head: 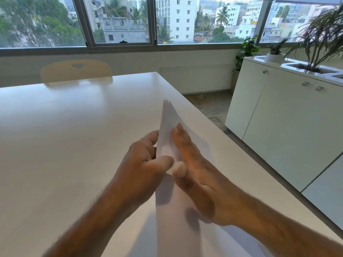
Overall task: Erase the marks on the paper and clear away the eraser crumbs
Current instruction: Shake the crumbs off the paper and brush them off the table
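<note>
Paper sheet [168, 123] held tilted on edge above white tabletop [65, 127], near its right edge. Left hand [143, 164] pinches sheet, thumb in front, fingers curled behind. Right hand [193, 167] lies flat against sheet's face, fingers straight, blurred.

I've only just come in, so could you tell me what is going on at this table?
A person sits at a white table and holds a sheet of paper tilted up on edge above it. The left hand grips the paper, thumb on the near face and fingers behind. The right hand, fingers straight, lies flat against the near face and looks blurred, likely brushing crumbs off. No eraser or crumbs can be made out, and no marks show on the paper.
</note>
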The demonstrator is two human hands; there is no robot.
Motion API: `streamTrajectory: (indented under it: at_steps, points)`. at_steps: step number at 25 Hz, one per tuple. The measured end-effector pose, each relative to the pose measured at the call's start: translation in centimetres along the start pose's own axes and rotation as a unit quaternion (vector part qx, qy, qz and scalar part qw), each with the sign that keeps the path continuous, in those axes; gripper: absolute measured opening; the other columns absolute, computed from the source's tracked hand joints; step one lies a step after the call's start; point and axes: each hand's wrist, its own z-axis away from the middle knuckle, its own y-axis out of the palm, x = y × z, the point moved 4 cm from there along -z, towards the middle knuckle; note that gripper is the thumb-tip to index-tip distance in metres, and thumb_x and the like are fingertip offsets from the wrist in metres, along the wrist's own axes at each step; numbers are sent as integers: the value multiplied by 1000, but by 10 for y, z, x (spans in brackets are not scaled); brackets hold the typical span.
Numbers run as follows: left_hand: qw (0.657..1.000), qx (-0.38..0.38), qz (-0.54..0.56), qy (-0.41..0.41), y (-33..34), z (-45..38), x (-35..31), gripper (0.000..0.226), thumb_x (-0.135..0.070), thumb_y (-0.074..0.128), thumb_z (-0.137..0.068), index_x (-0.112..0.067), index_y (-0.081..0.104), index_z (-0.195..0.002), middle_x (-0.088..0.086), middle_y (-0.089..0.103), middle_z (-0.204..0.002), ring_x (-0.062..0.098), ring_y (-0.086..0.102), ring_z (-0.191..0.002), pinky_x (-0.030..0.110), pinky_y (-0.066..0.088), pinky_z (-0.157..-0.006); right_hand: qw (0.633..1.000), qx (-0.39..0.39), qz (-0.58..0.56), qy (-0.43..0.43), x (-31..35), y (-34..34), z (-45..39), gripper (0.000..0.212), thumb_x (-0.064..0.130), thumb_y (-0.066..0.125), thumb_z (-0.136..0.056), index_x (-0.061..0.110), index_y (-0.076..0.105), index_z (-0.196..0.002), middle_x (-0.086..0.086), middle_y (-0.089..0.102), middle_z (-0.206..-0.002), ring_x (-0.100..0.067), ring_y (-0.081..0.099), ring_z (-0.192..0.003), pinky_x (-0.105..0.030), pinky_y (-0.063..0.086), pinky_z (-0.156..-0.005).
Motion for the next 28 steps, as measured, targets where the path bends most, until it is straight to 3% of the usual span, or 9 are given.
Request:
streamTrajectory:
  at_steps: [2, 6, 10, 13, 16, 18, 23, 26, 28]
  points:
    - [1000, 1, 2, 0, -2, 0, 0, 45, -11, 58, -71, -22, 71, -113, 15, 77, -84, 37, 74, -72, 47, 58, -68, 999, 23, 26, 6, -10, 8, -3, 112, 104, -8, -48, 53, -28, -146, 33, -32, -159, 24, -29, -138, -18, -17, -119]
    - [1000, -3, -12, 0, -4, 0, 1, 44, -14, 57, -75, -25, 70, -115, 14, 78, -91, 39, 76, -80, 61, 61, -78, 991, 7, 9, 135, -32, -4, -6, 129, 96, -6, -52, 28, -10, -161, 10, -17, -170, -5, -18, -154, -37, -8, -128]
    - [1000, 2, 4, 1, -3, 0, 2, 40, -11, 59, -73, -21, 72, -110, 19, 77, -92, 44, 74, -81, 62, 60, -77, 999, -29, 19, -2, -7, -4, -7, 114, 104, -9, -49, 52, -23, -149, 37, -31, -157, 15, -26, -145, -19, -13, -121]
    - [1000, 0, 18, 4, -3, 1, 3, 44, -10, 60, -71, -23, 72, -112, 18, 77, -93, 42, 74, -82, 54, 59, -76, 1000, 12, 27, -6, -9, 5, -12, 98, 103, -10, -50, 60, -28, -137, 37, -34, -155, 20, -30, -139, -25, -14, -123]
    - [1000, -2, 0, 8, -7, 3, 2, 45, -15, 58, -76, -27, 69, -118, 10, 79, -94, 35, 77, -82, 50, 61, -74, 994, 19, 26, 100, -35, -1, -14, 125, 101, -11, -47, 39, -15, -156, 18, -19, -168, 3, -21, -151, -35, -9, -128]
    - [1000, -7, -13, 12, -9, 3, 2, 44, -17, 56, -76, -28, 69, -117, 5, 79, -95, 31, 77, -83, 45, 61, -71, 988, 16, 26, 150, -48, -6, -10, 124, 90, -5, -56, 25, -10, -161, 8, -16, -170, -4, -16, -154, -33, -9, -128]
    - [1000, -18, -5, 12, -12, 2, 3, 46, -14, 56, -75, -26, 69, -118, 9, 80, -95, 33, 76, -83, 46, 61, -72, 996, 48, 22, 67, -45, 7, 4, 124, 107, -8, -44, 41, -26, -148, 28, -34, -155, 21, -30, -138, -3, -16, -108]
    - [1000, -22, -7, 17, -18, 4, 0, 47, -14, 55, -74, -28, 70, -117, 8, 80, -92, 31, 77, -79, 43, 62, -67, 990, 55, 28, 128, -61, 7, 5, 154, 108, -12, -32, 25, -12, -161, 12, -18, -168, 6, -21, -149, -14, -13, -116]
    - [999, -30, -2, 18, -22, 5, -2, 46, -14, 55, -73, -26, 70, -115, 7, 80, -91, 28, 76, -76, 33, 58, -61, 989, 28, 35, 140, -66, 0, 6, 158, 108, -15, -29, 22, -9, -162, 9, -16, -169, 2, -18, -152, -20, -13, -121]
